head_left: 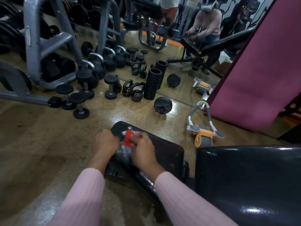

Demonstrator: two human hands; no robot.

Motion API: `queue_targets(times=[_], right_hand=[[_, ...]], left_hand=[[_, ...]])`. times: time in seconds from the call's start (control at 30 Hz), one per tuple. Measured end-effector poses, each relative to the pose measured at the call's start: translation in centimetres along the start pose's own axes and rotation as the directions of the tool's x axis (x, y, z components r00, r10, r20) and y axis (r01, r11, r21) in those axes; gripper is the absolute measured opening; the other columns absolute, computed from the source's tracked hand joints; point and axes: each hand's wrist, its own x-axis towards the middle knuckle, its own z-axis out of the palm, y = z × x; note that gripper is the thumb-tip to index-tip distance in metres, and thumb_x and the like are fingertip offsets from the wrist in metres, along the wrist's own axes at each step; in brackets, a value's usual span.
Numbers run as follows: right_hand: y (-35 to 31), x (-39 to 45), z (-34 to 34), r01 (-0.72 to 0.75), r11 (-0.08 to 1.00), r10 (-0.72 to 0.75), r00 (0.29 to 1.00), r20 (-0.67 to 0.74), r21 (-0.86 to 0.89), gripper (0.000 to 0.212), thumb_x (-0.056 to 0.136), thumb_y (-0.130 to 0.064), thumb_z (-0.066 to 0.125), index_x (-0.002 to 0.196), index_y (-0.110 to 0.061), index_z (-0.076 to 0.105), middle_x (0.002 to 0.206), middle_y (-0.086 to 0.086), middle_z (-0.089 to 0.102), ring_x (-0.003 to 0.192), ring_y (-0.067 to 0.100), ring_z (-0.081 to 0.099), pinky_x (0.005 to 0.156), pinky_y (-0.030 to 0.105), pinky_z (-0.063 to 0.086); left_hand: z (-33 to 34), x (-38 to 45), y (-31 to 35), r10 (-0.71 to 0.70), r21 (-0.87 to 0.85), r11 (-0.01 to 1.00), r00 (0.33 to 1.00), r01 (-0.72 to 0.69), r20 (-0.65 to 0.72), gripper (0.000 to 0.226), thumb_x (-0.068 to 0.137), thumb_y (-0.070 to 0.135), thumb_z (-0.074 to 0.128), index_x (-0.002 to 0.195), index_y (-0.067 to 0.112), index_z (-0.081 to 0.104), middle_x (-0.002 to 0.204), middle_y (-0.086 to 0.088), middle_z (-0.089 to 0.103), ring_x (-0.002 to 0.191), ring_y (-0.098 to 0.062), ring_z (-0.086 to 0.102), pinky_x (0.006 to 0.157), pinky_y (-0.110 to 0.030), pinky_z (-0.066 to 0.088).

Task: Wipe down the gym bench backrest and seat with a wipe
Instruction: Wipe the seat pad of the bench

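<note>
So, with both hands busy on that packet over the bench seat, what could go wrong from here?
1. Both the left hand and the right hand pull at the red and white packet; it may tear suddenly and spill onto the floor.
2. The packet sits near the front edge of the bench seat, so it could slide off if released.
3. The orange ab roller lies close beside the bench and could be stepped on.

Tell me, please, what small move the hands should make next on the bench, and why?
Probably pull one wipe free: both the left hand and the right hand grip the red and white wipe packet over the black seat pad, and no loose wipe shows yet. The picture is blurred here.
</note>
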Motion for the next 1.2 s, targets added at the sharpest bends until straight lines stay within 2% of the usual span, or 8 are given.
queue_targets(times=[0.17, 0.37, 0.63, 0.73, 0.8, 0.87, 1.07, 1.2], right_hand=[[1.1, -3.6, -2.8, 0.36, 0.931, -0.36, 0.875, 0.322, 0.062, 0.031, 0.089, -0.006, 0.051, 0.115, -0.01, 0.068, 0.127, 0.01, 0.056, 0.117, 0.011, 0.051, 0.1, 0.027, 0.042], [4.8, 1.1, -2.9, -0.142, 0.982, 0.146, 0.989, 0.025, -0.122, 0.026, 0.082, -0.027, 0.07, 0.107, -0.018, 0.067, 0.11, 0.003, 0.061, 0.103, 0.023, 0.061, 0.092, 0.032, 0.049], [3.2, -2.6, -3.5, 0.412, 0.91, -0.411, 0.884, 0.222, 0.046, 0.032, 0.09, -0.015, 0.051, 0.118, -0.015, 0.067, 0.131, 0.002, 0.054, 0.12, 0.014, 0.051, 0.106, 0.023, 0.037], [7.4, -0.4, -4.7, -0.049, 0.996, 0.054, 0.995, 0.078, -0.069, 0.025, 0.088, -0.02, 0.058, 0.109, -0.021, 0.071, 0.115, 0.0, 0.063, 0.102, 0.017, 0.064, 0.09, 0.026, 0.05], [6.4, 2.6, -4.1, -0.305, 0.952, 0.305, 0.952, 0.021, -0.021, 0.034, 0.078, -0.04, 0.058, 0.099, -0.02, 0.075, 0.092, 0.009, 0.071, 0.085, 0.028, 0.069, 0.076, 0.033, 0.056], [3.2, 4.9, -2.3, -0.228, 0.972, 0.224, 0.973, 0.058, 0.063, 0.047, 0.069, -0.051, 0.055, 0.103, -0.025, 0.075, 0.091, 0.009, 0.072, 0.085, 0.029, 0.069, 0.079, 0.035, 0.057], [1.5, -0.5, -0.8, 0.374, 0.926, -0.377, 0.921, 0.092, 0.056, 0.037, 0.082, -0.004, 0.056, 0.113, -0.018, 0.069, 0.127, 0.0, 0.06, 0.116, 0.014, 0.051, 0.104, 0.02, 0.035], [7.2, 1.1, -2.4, -0.215, 0.968, 0.231, 0.965, -0.121, 0.133, 0.022, 0.087, -0.022, 0.058, 0.103, -0.027, 0.072, 0.105, 0.0, 0.069, 0.099, 0.023, 0.065, 0.087, 0.033, 0.052]], left_hand=[[-0.1, -0.1, 0.2, -0.009, 0.007, 1.0, 1.0, 0.008, 0.009, 0.028, 0.081, 0.008, 0.05, 0.102, 0.0, 0.066, 0.11, -0.026, 0.064, 0.106, -0.041, 0.058, 0.086, -0.04, 0.05], [-0.4, -0.4, -0.3, 0.02, -0.022, 1.0, 1.0, -0.02, -0.001, 0.029, 0.081, 0.004, 0.047, 0.102, 0.0, 0.065, 0.109, -0.026, 0.063, 0.105, -0.042, 0.057, 0.085, -0.04, 0.049], [-0.4, -0.4, 0.1, -0.005, 0.004, 1.0, 1.0, 0.005, 0.024, 0.03, 0.08, 0.008, 0.048, 0.104, 0.003, 0.065, 0.111, -0.023, 0.063, 0.105, -0.04, 0.058, 0.086, -0.04, 0.051], [-0.7, -0.4, -0.2, 0.011, -0.04, 0.999, 1.0, -0.01, 0.02, 0.033, 0.081, 0.004, 0.046, 0.107, 0.003, 0.065, 0.112, -0.022, 0.063, 0.107, -0.039, 0.057, 0.085, -0.037, 0.047], [-0.8, -0.6, -0.3, 0.022, -0.064, 0.998, 1.0, -0.021, 0.01, 0.033, 0.08, 0.001, 0.044, 0.107, 0.002, 0.065, 0.111, -0.023, 0.063, 0.108, -0.039, 0.056, 0.086, -0.037, 0.047], [-0.6, -0.6, -0.2, 0.031, -0.059, 0.998, 1.0, -0.03, 0.004, 0.031, 0.081, 0.001, 0.044, 0.105, 0.0, 0.064, 0.11, -0.024, 0.063, 0.107, -0.039, 0.055, 0.086, -0.038, 0.047], [-0.7, -0.1, 0.2, -0.004, -0.035, 0.999, 1.0, 0.004, 0.02, 0.027, 0.084, 0.009, 0.05, 0.105, 0.002, 0.064, 0.112, -0.026, 0.064, 0.109, -0.04, 0.057, 0.087, -0.038, 0.048], [-1.1, -0.3, -0.2, -0.016, -0.102, 0.995, 0.999, 0.019, 0.031, 0.043, 0.084, 0.001, 0.046, 0.127, 0.002, 0.052, 0.126, -0.026, 0.057, 0.121, -0.04, 0.05, 0.096, -0.036, 0.042]])
